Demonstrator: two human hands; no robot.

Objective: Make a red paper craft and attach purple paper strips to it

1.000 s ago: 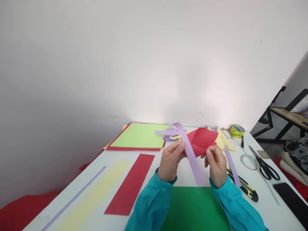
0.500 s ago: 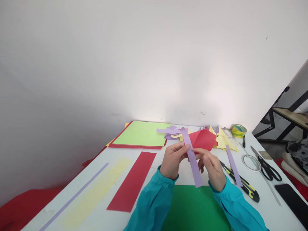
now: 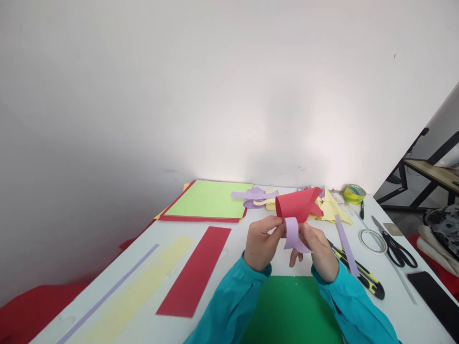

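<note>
My left hand (image 3: 263,242) is closed, thumb and fingers pinching the near lower edge of a rolled red paper piece (image 3: 298,202) with a notched, fish-tail-like end. My right hand (image 3: 322,249) grips the same piece from the right, some of its fingers reaching underneath. Between the hands a purple paper strip (image 3: 292,230) curls down from the red paper, its lower end bent toward my right hand. Exactly how strip and red paper join is hidden by my fingers. Below lies a green cutting mat (image 3: 292,310).
Left are a red paper strip (image 3: 195,272), a yellow strip (image 3: 143,286) and a thin purple strip (image 3: 111,291). Light green sheets (image 3: 208,198) lie behind. A box cutter (image 3: 369,282), scissors (image 3: 398,251), tape rolls (image 3: 355,193) and folded yellow paper (image 3: 332,208) lie right.
The red paper has turned and shows its rolled side. The purple strip, long and slanting across it before, now curls and hangs lower between my hands.
</note>
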